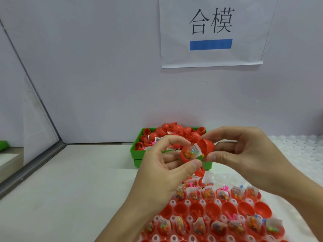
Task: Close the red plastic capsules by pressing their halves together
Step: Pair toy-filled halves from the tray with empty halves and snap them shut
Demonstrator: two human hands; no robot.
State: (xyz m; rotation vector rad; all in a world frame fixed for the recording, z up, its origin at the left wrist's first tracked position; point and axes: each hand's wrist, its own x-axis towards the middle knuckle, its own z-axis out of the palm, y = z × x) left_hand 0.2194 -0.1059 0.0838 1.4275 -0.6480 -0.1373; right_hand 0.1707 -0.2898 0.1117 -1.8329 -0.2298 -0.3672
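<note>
Held up above the counter [70, 180], between both hands: one red capsule [197, 151], still partly open. Left hand [164, 173] with its grip closed round the lower half [189, 155], thumb in front, fingers curled behind. Lower half full of tiny bright sweets in a clear little bag. Right hand [248, 154] with its grip pinched on the upper half [207, 146], thumb below and pointing finger on top. Upper half tilted, touching the lower half at one edge only, paper slip poking out between them.

Just behind the hands, a green bin [138, 152] piled with red capsules. Below the hands, a white tray [173, 203] with rows of red halves, some filled with sweets and paper, some bare. On the wall, a paper sign [211, 32] with black writing and a blue bar.
</note>
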